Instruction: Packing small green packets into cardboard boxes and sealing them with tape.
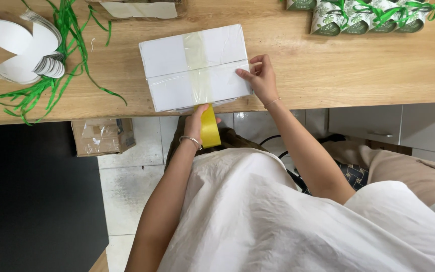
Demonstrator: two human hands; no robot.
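I see the wooden surface running across the top of my view, and the white box sits at its near edge, slightly overhanging toward me. The box's long axis runs left to right, tilted a little, with a strip of clear tape crossing its top front to back. My right hand rests on the box's right end, fingers pressed flat and close together against the top. My left hand is below the surface edge, just under the box's front face, fingers curled around a yellow tape roll, touching the box's lower edge. Bare wood lies open right of the box; green ribbon and white paper cutouts crowd the left, small green-printed packages the far right.
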